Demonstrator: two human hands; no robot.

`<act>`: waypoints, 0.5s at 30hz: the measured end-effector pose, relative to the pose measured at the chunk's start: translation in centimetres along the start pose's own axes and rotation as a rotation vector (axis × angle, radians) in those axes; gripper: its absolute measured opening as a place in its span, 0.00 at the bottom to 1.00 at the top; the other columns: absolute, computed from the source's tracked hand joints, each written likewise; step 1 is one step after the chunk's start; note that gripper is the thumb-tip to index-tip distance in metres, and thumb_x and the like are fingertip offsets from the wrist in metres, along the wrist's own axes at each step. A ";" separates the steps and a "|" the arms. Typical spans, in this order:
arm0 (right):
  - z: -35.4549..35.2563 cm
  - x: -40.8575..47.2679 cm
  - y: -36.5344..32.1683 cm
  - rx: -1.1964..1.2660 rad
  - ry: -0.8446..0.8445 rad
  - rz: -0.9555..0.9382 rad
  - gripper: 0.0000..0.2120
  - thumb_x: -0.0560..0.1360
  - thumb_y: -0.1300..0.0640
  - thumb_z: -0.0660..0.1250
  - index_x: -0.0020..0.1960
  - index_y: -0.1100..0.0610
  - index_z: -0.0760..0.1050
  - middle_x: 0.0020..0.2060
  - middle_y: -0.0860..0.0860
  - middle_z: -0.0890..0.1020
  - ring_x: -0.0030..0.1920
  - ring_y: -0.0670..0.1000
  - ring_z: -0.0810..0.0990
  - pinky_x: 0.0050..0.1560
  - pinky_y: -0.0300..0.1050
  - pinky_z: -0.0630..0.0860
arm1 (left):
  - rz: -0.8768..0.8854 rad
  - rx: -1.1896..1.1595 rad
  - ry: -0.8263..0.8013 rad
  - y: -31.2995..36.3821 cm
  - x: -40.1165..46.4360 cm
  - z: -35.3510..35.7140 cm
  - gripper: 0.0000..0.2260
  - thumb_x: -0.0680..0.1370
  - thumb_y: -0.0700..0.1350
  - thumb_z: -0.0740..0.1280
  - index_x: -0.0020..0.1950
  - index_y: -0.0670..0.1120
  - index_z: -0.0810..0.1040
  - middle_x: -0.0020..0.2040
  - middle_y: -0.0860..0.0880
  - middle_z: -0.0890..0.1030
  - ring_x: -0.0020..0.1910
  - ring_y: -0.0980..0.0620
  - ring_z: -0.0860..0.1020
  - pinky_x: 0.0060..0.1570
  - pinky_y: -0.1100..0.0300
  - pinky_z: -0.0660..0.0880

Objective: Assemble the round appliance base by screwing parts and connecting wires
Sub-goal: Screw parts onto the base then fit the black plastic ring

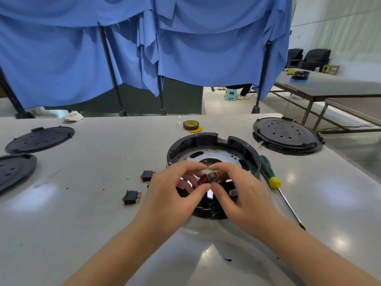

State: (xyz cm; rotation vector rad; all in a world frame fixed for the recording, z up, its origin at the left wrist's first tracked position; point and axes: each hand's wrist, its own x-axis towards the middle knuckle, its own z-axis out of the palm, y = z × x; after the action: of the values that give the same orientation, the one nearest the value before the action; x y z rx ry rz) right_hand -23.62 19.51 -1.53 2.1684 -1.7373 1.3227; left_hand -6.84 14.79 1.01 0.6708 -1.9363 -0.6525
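The round black appliance base (214,145) lies open on the table, its metal plate showing inside. Over its near rim, my left hand (175,195) and my right hand (239,195) both pinch a small red rocker switch (208,177) between fingertips and thumbs. A second dark part sits under my right fingers, partly hidden. Black wires at the base's near edge are mostly covered by my hands. Two spare rocker switches (132,197) (147,175) lie on the table to the left of my left hand.
A green and yellow screwdriver (272,178) lies right of the base. A tape roll (191,125) sits behind it. Black round covers lie at far left (40,139), at the left edge (14,170) and at the back right (286,135). Blue curtains hang beyond the table.
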 end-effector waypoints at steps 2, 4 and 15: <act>-0.1 0.1 0.0 0.020 -0.009 0.001 0.12 0.76 0.47 0.57 0.52 0.52 0.75 0.41 0.43 0.78 0.42 0.45 0.76 0.42 0.47 0.75 | -0.010 -0.039 0.064 0.0 -0.5 0.3 0.18 0.69 0.39 0.77 0.50 0.59 0.79 0.45 0.59 0.81 0.40 0.57 0.81 0.40 0.68 0.78; -0.1 0.2 0.1 0.032 -0.019 0.002 0.12 0.77 0.48 0.56 0.47 0.53 0.74 0.39 0.44 0.76 0.40 0.46 0.75 0.41 0.49 0.73 | -0.013 -0.073 0.107 0.0 -0.9 0.5 0.17 0.68 0.41 0.78 0.51 0.57 0.79 0.45 0.59 0.82 0.40 0.56 0.81 0.39 0.68 0.77; -0.1 0.4 0.3 0.038 -0.008 -0.026 0.09 0.76 0.50 0.60 0.45 0.53 0.76 0.39 0.42 0.77 0.41 0.43 0.75 0.44 0.44 0.72 | -0.088 -0.187 0.050 -1.1 -2.3 1.8 0.09 0.72 0.36 0.73 0.48 0.48 0.84 0.41 0.52 0.83 0.42 0.50 0.82 0.42 0.61 0.80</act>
State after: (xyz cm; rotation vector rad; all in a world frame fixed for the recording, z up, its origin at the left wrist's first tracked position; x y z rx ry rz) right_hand -23.89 19.11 -1.36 2.2110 -1.6940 1.3542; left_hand -7.39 15.89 -1.89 0.6509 -1.7823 -0.8517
